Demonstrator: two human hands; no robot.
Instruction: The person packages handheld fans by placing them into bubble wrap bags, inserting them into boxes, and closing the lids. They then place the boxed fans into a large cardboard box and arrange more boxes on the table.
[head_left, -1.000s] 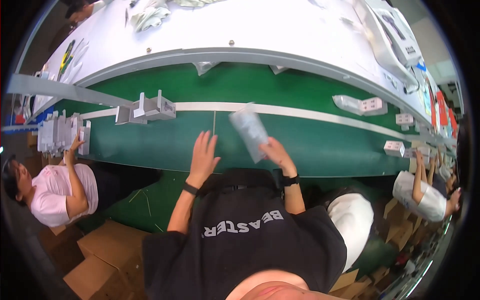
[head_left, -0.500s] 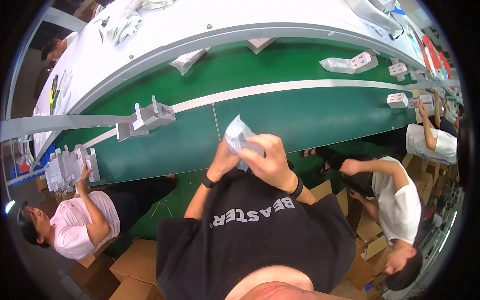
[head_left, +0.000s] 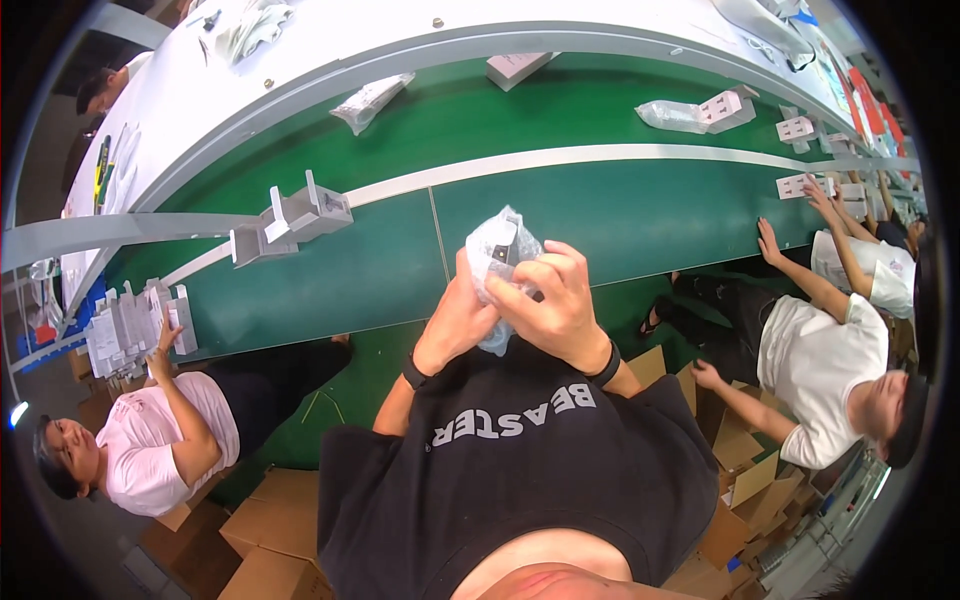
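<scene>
While standing at dark-green worktop (head_left: 640,230), holds translucent bubble-wrap pouch (head_left: 482,258) up btwn both hands, in front of chest & overlapping worktop's near edge as seen from above. Grips pouch from L side w/ L hand (head_left: 462,315), w/ fingers curled round it & partly hidden behind wrap. Clamps R side of pouch btwn thumb & index of R hand (head_left: 552,305); bends other fingers alongside, can't tell if touching wrap too. Shows grey item (head_left: 503,250) w/ small dark patch at top of pouch, kind unclear. Lets bluish lower end of pouch hang below hands, nr black T-shirt (head_left: 520,480). Wears dark wristband (head_left: 414,372) on L, similar on R.

Has open white cartons (head_left: 322,212) toward L of worktop, by white rail (head_left: 600,153). Beyond rail, on green strip (head_left: 570,115), see bagged white box (head_left: 370,103), then white box (head_left: 518,68) &, farther R, four-marked white box (head_left: 727,110) touching clear bag (head_left: 670,115).

To L, see co-worker in pink top (head_left: 165,440) w/ one hand at row of upright cartons (head_left: 120,335); to R, co-worker in white T-shirt (head_left: 825,370) w/ one hand nr worktop edge. Note brown cardboard boxes (head_left: 270,520) low at L.
</scene>
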